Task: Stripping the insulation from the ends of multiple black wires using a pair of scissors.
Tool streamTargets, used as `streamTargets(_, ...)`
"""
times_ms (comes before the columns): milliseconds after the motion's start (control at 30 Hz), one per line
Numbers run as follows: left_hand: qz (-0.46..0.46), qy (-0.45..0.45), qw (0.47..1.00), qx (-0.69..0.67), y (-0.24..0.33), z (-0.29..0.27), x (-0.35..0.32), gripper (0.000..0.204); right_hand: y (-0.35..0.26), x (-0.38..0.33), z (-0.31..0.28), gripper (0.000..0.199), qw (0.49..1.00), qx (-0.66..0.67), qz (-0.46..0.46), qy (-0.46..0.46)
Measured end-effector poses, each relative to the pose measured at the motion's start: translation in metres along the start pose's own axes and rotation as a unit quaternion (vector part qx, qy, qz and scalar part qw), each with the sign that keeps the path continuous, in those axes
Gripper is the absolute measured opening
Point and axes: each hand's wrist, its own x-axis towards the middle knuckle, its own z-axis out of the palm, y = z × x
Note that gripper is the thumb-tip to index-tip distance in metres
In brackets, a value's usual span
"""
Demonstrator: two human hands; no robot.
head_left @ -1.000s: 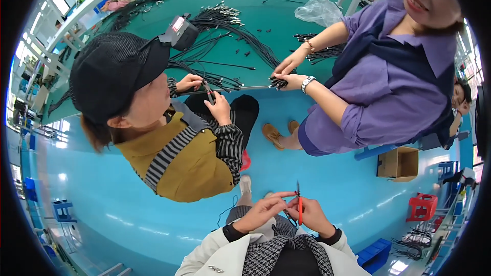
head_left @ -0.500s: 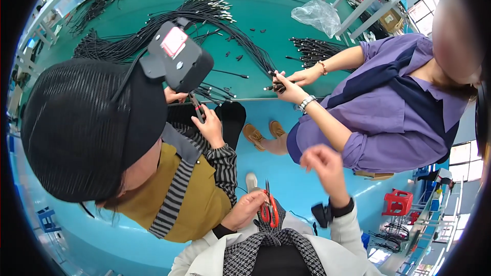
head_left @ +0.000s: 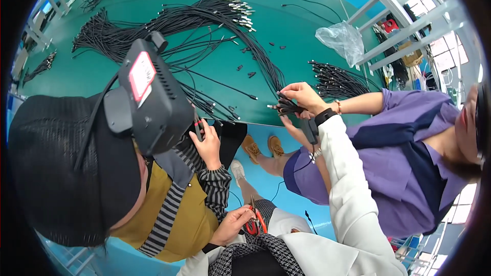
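Note:
Low in front of me, my left hand [head_left: 233,226] is closed around red-handled pliers [head_left: 261,221] with a slim pointed nose turned up. My right hand [head_left: 306,98] is stretched out to the table's front edge. Its thumb and fingers pinch at a bunch of black cables [head_left: 287,106] with metal tips; exactly which strands they hold is hidden. Beneath the bunch, the hand of a person in purple [head_left: 294,130] supports it. That person's other hand is mostly hidden behind mine. The cables trail back across the table to a large pile [head_left: 174,25].
The green table [head_left: 286,36] also bears a second cable bundle [head_left: 340,79], a clear plastic bag [head_left: 341,42] and small black pieces [head_left: 251,74]. At my left, a person in a black cap [head_left: 61,168] holds dark-handled pliers [head_left: 198,128]. White rack posts [head_left: 381,13] stand at the right.
My right hand has gone from raised in mid-air forward to the cable bunch at the table edge. My left hand still holds the pliers, slightly further left. The view has shifted.

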Motion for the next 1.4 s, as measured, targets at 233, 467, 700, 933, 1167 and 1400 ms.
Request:
streamTargets(233,0.009,0.003,0.999,-0.044,-0.002,0.013,0.020,0.021,-0.005,-0.005,-0.031,0.018,0.967,0.163,0.104,-0.164)
streamTargets(467,0.033,-0.005,0.998,-0.050,0.008,0.023,0.056,0.022,-0.005,-0.002,-0.028,0.015,0.963,0.228,0.071,-0.123)
streamTargets(700,0.036,0.013,0.998,-0.044,0.007,0.029,0.070,0.022,0.001,0.009,-0.027,0.012,0.966,0.248,0.065,-0.037)
streamTargets(933,0.027,0.015,0.998,-0.053,0.002,0.026,0.076,0.022,0.011,0.025,-0.024,0.008,0.966,0.256,0.041,-0.001)
streamTargets(1167,0.007,0.023,0.999,-0.034,0.004,0.032,0.082,0.023,0.028,0.036,-0.031,0.007,0.962,0.274,0.008,0.015)
streamTargets(1400,0.027,0.002,0.999,-0.031,-0.002,0.029,0.088,0.021,0.038,0.042,-0.034,0.008,0.949,0.315,-0.030,0.009)
